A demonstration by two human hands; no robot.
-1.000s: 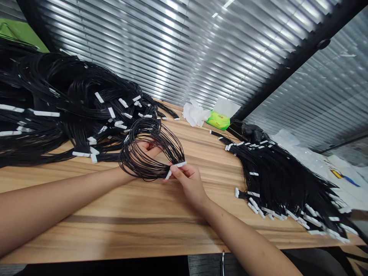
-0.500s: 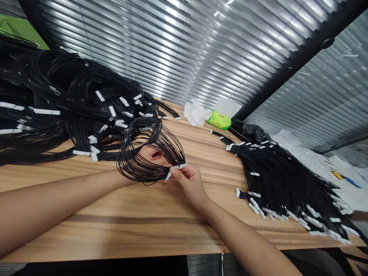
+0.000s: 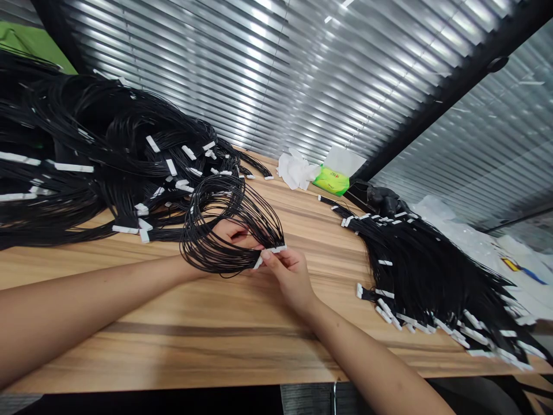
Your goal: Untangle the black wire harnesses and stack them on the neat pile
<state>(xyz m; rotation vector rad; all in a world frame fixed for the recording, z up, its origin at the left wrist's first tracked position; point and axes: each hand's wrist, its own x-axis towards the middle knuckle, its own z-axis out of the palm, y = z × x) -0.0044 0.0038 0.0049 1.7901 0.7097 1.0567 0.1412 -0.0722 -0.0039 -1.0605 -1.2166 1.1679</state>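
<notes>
Between my hands, above the wooden table [image 3: 207,346], is a wire harness [image 3: 216,199] of thin black wires bent into a loop. Its two white connectors [image 3: 276,249] sit close together at the loop's right end. My right hand [image 3: 291,274] pinches these connectors between thumb and fingers. My left hand [image 3: 231,233] is closed behind the wires and appears to grip the harness near the same end; the loop partly hides its fingers.
A big heap of black wire harnesses [image 3: 108,127] covers the table's left side. Another pile of harnesses [image 3: 423,271] lies at the right. Along the back are crumpled white tissue [image 3: 296,170], a green tissue pack [image 3: 332,180] and a metal slatted blind [image 3: 242,75].
The harness and both hands appear slightly farther right in the view, as does the background. The hold of both hands looks the same.
</notes>
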